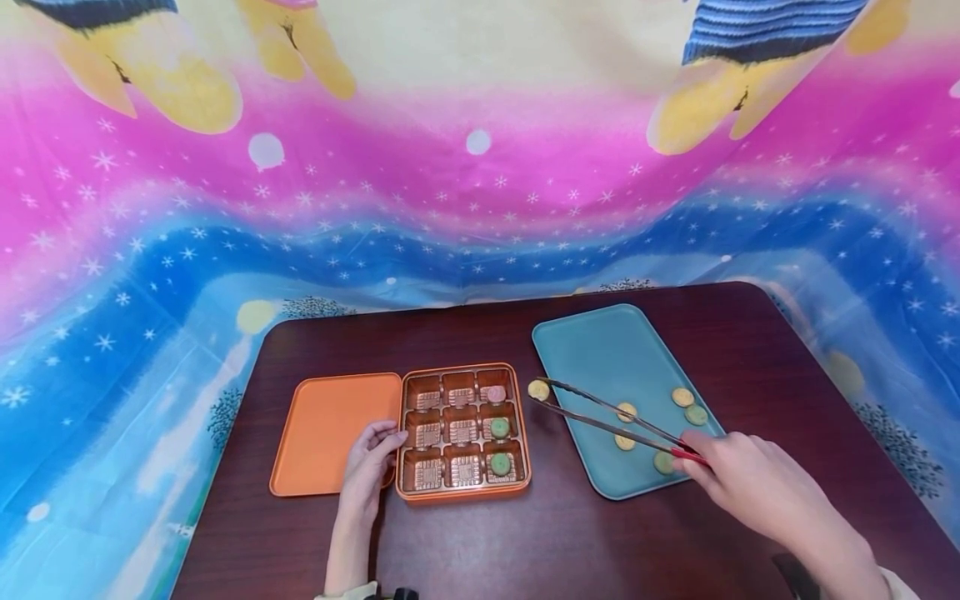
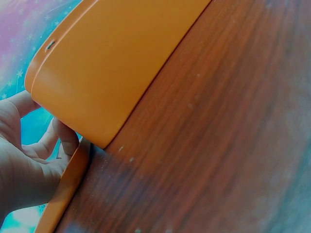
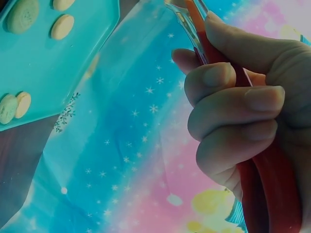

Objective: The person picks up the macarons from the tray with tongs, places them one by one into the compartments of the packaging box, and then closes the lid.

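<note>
A yellow macaron (image 1: 537, 390) sits between the tips of the tongs (image 1: 600, 424), just right of the orange box (image 1: 465, 496). The right hand (image 1: 757, 479) is clasped round their red end, probably squeezing to keep it pinched. The left hand (image 1: 369, 458) touches the box's left edge, perhaps to steady it; whether it grips, I cannot tell. A pink macaron (image 1: 494, 394) and two green macarons (image 1: 500, 428) occupy the box's right column, blocking it. Right of the box lies a teal tray (image 1: 615, 350) with more macarons (image 1: 682, 397); left, an orange lid (image 1: 337, 425).

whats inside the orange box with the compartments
The orange box holds a brown divided insert with one pink macaron and two green macarons in its right-hand column, one per compartment. Whatever lies beneath the insert is covered.
</note>
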`<state>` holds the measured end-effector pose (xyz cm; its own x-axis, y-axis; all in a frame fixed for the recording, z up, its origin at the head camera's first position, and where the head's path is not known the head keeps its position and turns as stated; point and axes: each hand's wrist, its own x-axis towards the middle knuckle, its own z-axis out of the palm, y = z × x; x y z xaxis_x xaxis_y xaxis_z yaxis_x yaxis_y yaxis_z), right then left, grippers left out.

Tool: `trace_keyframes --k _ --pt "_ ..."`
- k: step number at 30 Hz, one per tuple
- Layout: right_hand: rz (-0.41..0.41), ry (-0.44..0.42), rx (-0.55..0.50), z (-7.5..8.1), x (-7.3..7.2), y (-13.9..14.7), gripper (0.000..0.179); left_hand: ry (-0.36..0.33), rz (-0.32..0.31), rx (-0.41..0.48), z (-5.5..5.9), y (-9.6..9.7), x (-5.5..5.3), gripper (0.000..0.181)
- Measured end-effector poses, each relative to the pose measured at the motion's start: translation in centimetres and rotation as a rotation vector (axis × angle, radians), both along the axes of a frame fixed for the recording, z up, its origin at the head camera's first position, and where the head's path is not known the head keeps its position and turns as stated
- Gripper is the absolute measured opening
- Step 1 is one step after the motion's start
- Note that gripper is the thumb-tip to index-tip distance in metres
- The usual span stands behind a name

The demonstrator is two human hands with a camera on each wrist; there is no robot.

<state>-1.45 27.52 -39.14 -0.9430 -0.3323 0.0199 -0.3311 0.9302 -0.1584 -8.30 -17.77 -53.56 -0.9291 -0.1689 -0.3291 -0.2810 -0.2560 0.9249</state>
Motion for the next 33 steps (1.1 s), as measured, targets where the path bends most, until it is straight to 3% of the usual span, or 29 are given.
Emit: trace_keyframes --k 8,19,33 --pt "0.06 0.097 -0.041 -0.1 -0.1 -1.1 0.039 0.009 -0.002 0.0 0.1 0.0 0.2 0.022" --pt "0.11 0.128 -0.054 -0.7 -0.2 -2.7 0.036 0.002 -0.006 0.008 0.4 0.1 0.2 0.025" --pt "0.117 0.044 -0.077 -1.1 -0.5 -4.4 0.029 -0.001 -0.001 0.015 0.3 0.1 0.1 0.023"
